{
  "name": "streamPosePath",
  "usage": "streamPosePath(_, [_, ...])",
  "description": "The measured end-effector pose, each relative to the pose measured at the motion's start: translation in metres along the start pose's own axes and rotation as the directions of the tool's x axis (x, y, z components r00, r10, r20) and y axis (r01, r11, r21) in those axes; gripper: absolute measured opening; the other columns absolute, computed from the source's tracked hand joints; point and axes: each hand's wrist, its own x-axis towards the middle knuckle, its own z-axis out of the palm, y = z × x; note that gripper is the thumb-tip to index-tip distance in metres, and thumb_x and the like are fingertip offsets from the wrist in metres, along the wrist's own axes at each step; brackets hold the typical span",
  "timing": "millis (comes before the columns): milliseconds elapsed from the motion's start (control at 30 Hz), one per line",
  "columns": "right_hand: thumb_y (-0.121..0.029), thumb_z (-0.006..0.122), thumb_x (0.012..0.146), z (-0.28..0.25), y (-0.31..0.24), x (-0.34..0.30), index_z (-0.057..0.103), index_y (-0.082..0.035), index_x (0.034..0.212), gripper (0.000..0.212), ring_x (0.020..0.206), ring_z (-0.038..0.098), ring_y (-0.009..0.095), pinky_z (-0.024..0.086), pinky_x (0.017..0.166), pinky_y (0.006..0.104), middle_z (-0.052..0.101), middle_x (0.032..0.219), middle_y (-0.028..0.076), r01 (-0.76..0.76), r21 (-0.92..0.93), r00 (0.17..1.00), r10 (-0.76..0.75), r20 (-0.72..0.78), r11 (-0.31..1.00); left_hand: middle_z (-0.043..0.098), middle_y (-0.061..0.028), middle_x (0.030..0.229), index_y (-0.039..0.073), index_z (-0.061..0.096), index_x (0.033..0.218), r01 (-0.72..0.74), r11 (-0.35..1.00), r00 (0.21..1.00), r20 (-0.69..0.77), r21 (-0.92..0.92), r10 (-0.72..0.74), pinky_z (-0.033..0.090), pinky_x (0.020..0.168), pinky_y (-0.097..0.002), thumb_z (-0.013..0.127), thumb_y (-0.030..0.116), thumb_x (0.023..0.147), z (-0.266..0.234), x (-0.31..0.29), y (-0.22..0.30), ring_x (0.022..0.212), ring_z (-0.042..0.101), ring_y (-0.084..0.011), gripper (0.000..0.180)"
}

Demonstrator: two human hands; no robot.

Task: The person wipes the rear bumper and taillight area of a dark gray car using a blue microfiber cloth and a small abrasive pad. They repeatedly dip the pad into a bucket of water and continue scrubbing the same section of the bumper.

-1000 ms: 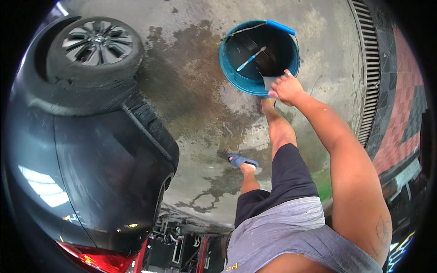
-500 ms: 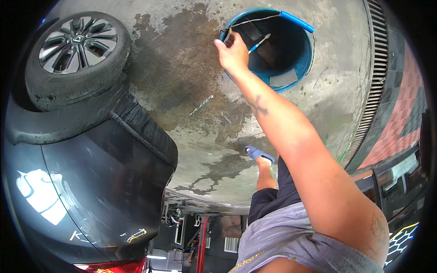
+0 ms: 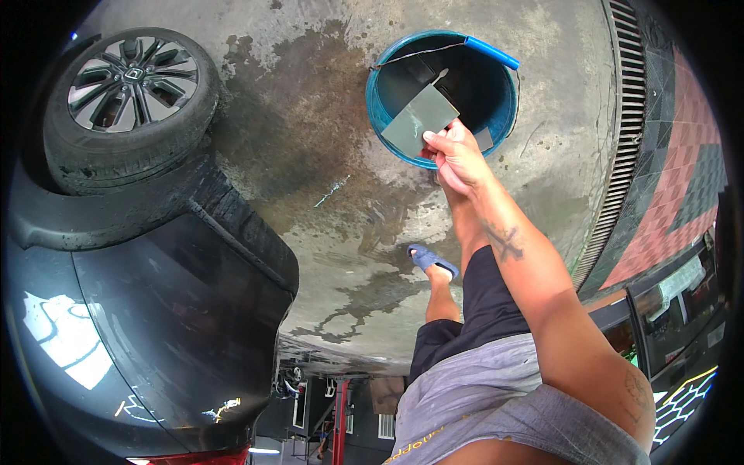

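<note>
My right hand (image 3: 457, 155) is closed, with the thumb on top of a flat grey-green rectangular sheet (image 3: 421, 122) that looks like sandpaper. The hand pinches the sheet by its lower right edge, over the near side of a round blue bucket (image 3: 375, 108). Inside the bucket, the white end of a small brush (image 3: 440, 76) shows just beyond the sheet, which hides the rest of it. Part of another grey piece (image 3: 484, 139) appears by the bucket's near right wall, beside my fingers. My left hand is out of the picture.
A blue grip (image 3: 492, 53) on the bucket's wire handle lies across the far right rim. To the left is a dark car (image 3: 178, 310) with its wheel (image 3: 132, 85). The concrete floor (image 3: 310, 139) has wet patches. A metal drain grate (image 3: 626, 116) runs along the right.
My right hand has moved from the bucket's far left rim to its near side. The grey-green sheet now shows broadly in its grip, covering the brush's blue handle.
</note>
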Motion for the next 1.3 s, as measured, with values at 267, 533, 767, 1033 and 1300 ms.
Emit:
streamPosePath(267, [-0.037, 0.068, 0.103, 0.027, 0.070, 0.069, 0.064, -0.005, 0.141, 0.050, 0.102, 0.077, 0.048, 0.060, 0.090, 0.0558, 0.078, 0.112, 0.028, 0.138, -0.858, 0.824, -0.539, -0.178, 0.495, 0.072, -0.0122, 0.093, 0.002, 0.064, 0.106, -0.034, 0.998, 0.999, 0.032, -0.057, 0.036, 0.063, 0.073, -0.0435, 0.099, 0.038, 0.085, 0.004, 0.008, -0.040, 0.083, 0.070, -0.0253, 0.055])
streamPosePath(533, [-0.043, 0.048, 0.112, 0.011, 0.115, 0.119, 0.060, -0.001, 0.152, 0.060, 0.133, 0.065, 0.045, 0.048, 0.116, 0.0455, 0.071, 0.140, 0.027, 0.235, -0.618, 0.945, -0.326, -0.036, 0.750, 0.073, -0.0130, 0.095, 0.001, 0.064, 0.107, -0.015, 0.997, 0.995, 0.101, -0.077, 0.023, 0.063, 0.074, -0.0439, 0.099, 0.038, 0.085, 0.010, -0.004, -0.006, 0.084, 0.070, -0.0261, 0.055])
streamPosePath(767, [-0.041, 0.074, 0.094, -0.042, 0.111, 0.258, 0.059, 0.005, 0.152, 0.075, 0.141, 0.062, 0.048, 0.051, 0.116, 0.0493, 0.063, 0.150, 0.034, -0.230, -0.835, 0.939, -0.111, -0.324, 0.499, 0.073, -0.0138, 0.096, 0.001, 0.064, 0.107, -0.027, 0.998, 0.988, 0.148, -0.052, 0.034, 0.063, 0.075, -0.0442, 0.099, 0.039, 0.085, 0.016, -0.019, 0.014, 0.085, 0.071, -0.0267, 0.056])
streamPosePath(1033, [-0.047, 0.059, 0.106, -0.115, 0.141, 0.340, 0.068, -0.002, 0.144, 0.060, 0.138, 0.065, 0.042, 0.051, 0.117, 0.0498, 0.067, 0.148, 0.024, -0.043, -0.860, 0.999, 0.002, -0.051, -0.509, 0.073, -0.0146, 0.097, 0.001, 0.065, 0.107, -0.076, 0.997, 0.971, 0.228, 0.010, 0.072, 0.063, 0.076, -0.0446, 0.099, 0.040, 0.085, 0.017, -0.027, 0.037, 0.087, 0.071, -0.0275, 0.056])
streamPosePath(1300, [-0.043, 0.057, 0.107, -0.190, 0.245, 0.401, 0.068, -0.008, 0.147, 0.053, 0.140, 0.064, 0.039, 0.051, 0.117, 0.0495, 0.068, 0.149, 0.021, 0.119, -0.701, 0.989, 0.144, 0.023, -0.703, 0.073, -0.0154, 0.098, 0.000, 0.065, 0.108, -0.082, 0.996, 0.972, 0.223, 0.041, 0.071, 0.063, 0.077, -0.0450, 0.099, 0.040, 0.084, 0.013, -0.026, 0.052, 0.088, 0.071, -0.0283, 0.057])
